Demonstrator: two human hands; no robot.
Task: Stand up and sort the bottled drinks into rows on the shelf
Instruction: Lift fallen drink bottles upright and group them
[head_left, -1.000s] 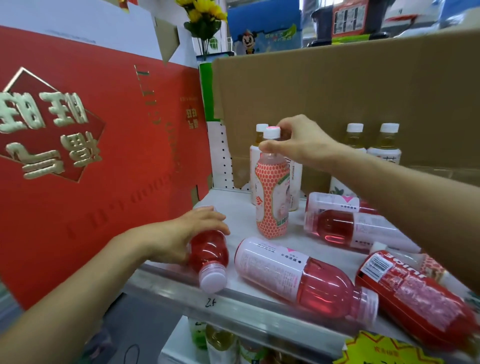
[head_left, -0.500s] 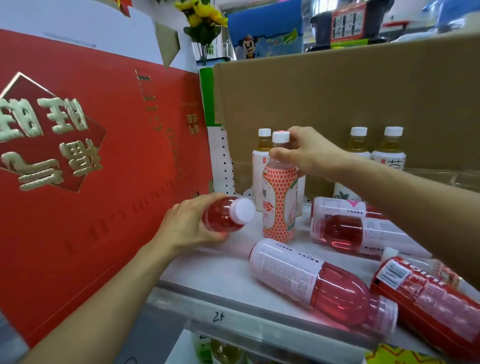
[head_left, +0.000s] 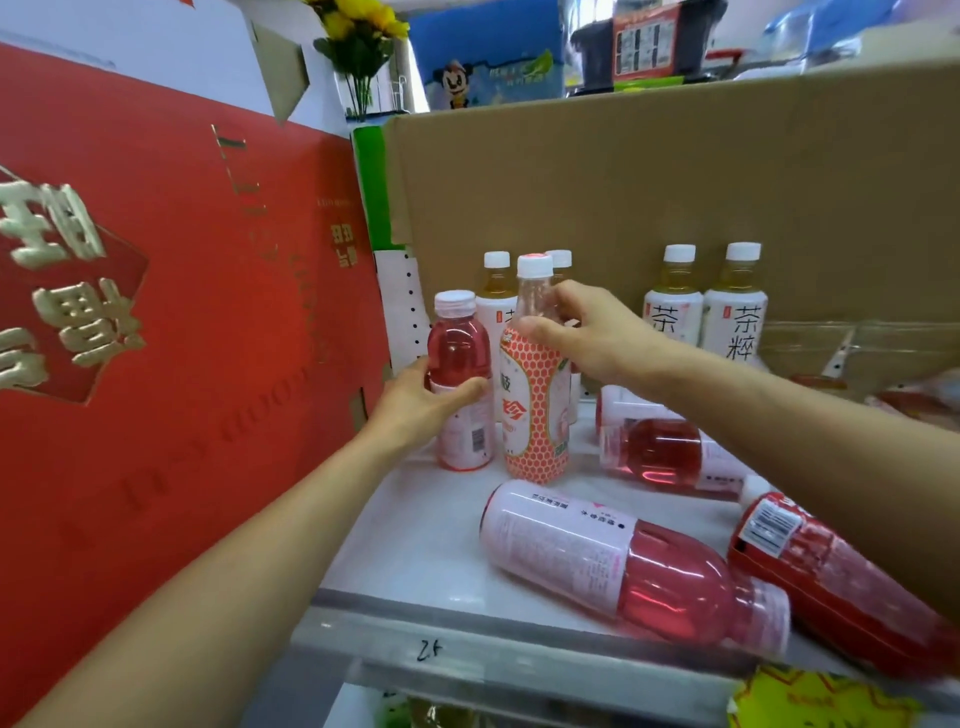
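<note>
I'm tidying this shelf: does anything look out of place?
Yes. At least three bottles lie on their sides: a pink drink near the front edge, a red-labelled bottle to its right, another pink drink behind them.

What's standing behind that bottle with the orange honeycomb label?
Two white-capped tea bottles stand behind the honeycomb bottle, with a cardboard sheet at the back. The bottle and the right hand cover most of the second one, so its label cannot be seen.
</note>
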